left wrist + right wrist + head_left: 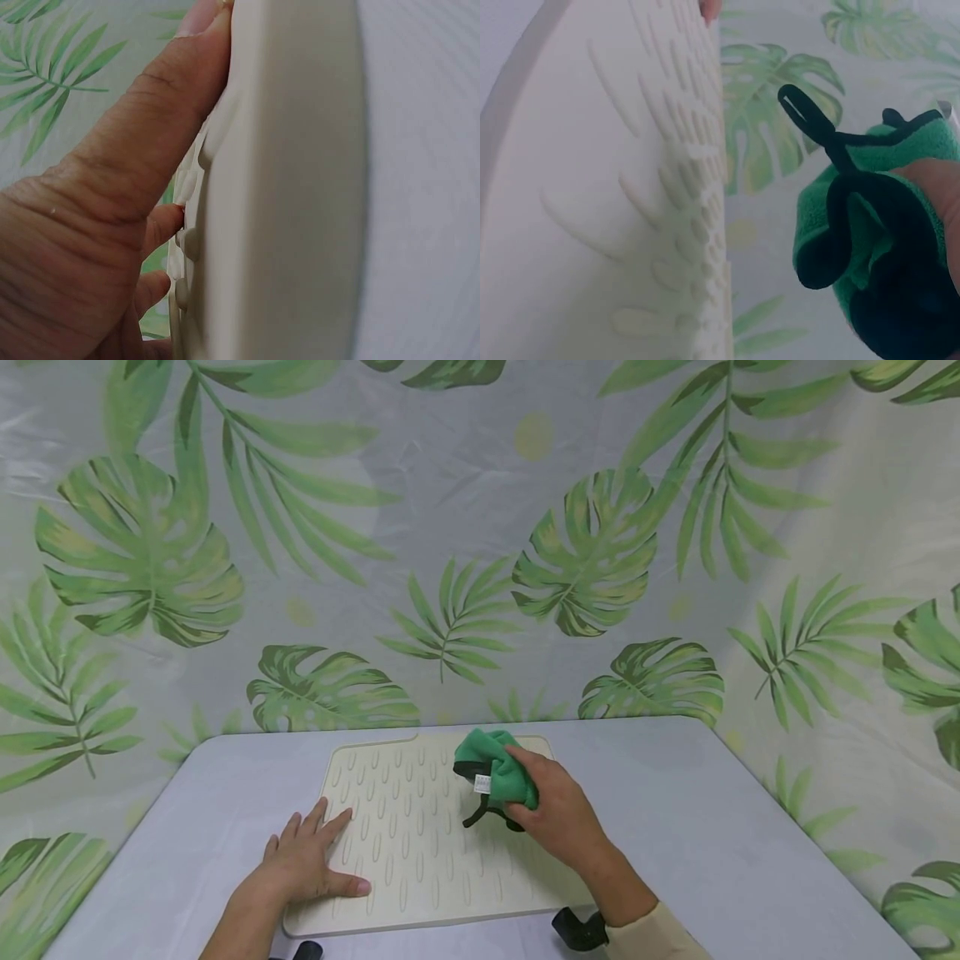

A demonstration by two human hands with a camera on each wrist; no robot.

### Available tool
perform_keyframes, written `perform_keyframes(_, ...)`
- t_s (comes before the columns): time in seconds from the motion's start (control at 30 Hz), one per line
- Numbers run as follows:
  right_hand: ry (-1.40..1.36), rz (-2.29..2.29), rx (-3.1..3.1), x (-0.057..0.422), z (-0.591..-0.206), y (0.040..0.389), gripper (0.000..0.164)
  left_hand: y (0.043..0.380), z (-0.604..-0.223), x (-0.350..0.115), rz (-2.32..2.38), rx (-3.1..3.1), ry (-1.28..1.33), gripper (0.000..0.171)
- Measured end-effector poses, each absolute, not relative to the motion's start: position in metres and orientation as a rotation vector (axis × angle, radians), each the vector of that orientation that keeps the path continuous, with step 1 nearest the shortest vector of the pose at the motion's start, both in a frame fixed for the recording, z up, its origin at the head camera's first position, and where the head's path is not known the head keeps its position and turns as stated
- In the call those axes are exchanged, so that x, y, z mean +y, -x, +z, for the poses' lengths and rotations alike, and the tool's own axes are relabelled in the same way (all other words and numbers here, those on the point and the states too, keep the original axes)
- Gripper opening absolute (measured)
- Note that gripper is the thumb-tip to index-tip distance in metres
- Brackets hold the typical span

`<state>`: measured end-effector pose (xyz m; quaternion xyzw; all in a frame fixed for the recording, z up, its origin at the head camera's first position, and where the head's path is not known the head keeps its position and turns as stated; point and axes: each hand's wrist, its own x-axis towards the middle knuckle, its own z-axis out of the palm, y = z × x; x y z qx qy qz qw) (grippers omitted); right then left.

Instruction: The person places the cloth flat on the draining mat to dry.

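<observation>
A cream drying mat (420,881) with rows of raised oval ridges lies flat on the table. My left hand (298,862) rests spread on its left side, thumb (165,105) on the surface close to the front edge. In my right hand (561,814) is a bunched green cloth (513,777) with black trim, a white tag (482,784) and a black hanging loop. The right wrist view shows a gap between the cloth (817,206) and the ridged mat (577,202), so the cloth is held above it.
The white-covered table (675,827) extends to both sides of the mat. Behind it hangs a leaf-patterned backdrop (465,527). Black wrist mounts (579,931) show near the front edge.
</observation>
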<state>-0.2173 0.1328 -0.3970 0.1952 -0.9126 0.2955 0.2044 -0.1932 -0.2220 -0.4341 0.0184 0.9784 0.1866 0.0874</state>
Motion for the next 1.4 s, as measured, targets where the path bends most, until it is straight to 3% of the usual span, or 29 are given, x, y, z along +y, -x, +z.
perform_keyframes(1.4,-0.829,0.652,-2.510,0.102,-0.428,0.209,0.062,0.194,-0.434,-0.222,0.534,2.913,-0.059,0.130)
